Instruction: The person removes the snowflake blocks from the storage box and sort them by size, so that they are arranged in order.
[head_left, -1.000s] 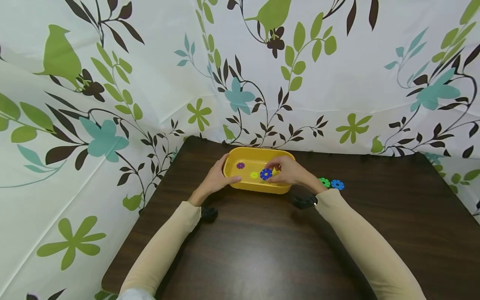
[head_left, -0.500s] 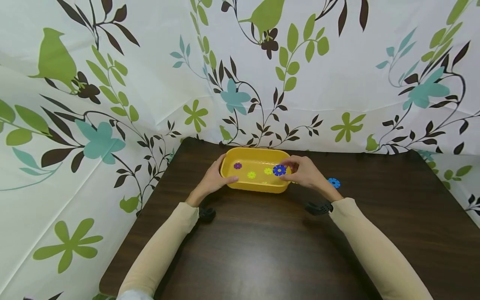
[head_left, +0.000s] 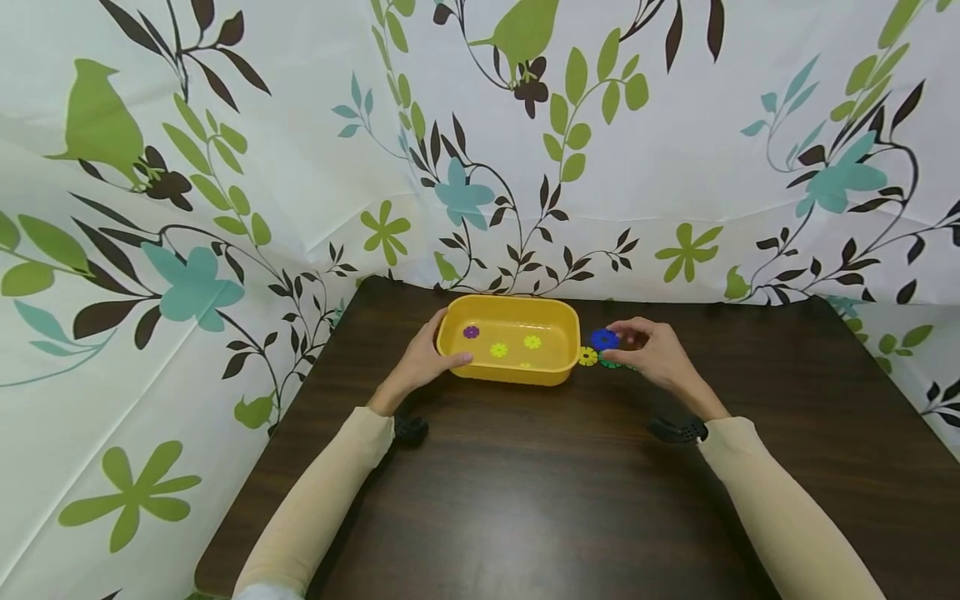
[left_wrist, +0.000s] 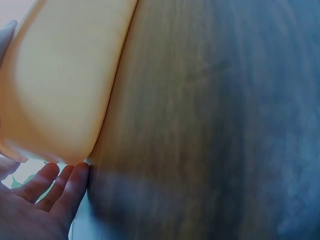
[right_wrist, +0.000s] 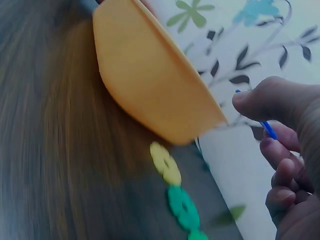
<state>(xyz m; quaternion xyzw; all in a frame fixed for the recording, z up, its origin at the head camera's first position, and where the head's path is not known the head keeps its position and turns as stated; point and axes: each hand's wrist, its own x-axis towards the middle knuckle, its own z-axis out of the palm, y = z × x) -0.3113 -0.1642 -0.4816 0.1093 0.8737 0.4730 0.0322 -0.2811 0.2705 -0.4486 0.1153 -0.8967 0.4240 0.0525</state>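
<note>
My left hand [head_left: 422, 360] grips the left end of a yellow plastic tub [head_left: 517, 374], thumb at the front rim and fingers along the end wall. Inside the tub lie a purple flower-shaped disc [head_left: 471, 332] and several yellow-green ones, such as this disc [head_left: 498, 350]. To the right of the tub, my right hand [head_left: 660, 358] pinches a blue notched flower disc [head_left: 604, 339] between thumb and fingers, above the table. Just below it, a yellow disc [head_left: 588, 357] and a green disc [head_left: 609, 361] lie in a row; the right hand partly hides this row.
The tub and discs stand on a dark wood-grain table [head_left: 517, 483], near its back edge. Behind and to the left hangs a white cloth [head_left: 300, 125] printed with leaves, flowers and birds. Dark straps with devices sit on both wrists.
My right hand has moved right, carrying the blue disc from over the tub to above the discs beside it. The left hand keeps its hold on the tub. The view has shifted slightly.
</note>
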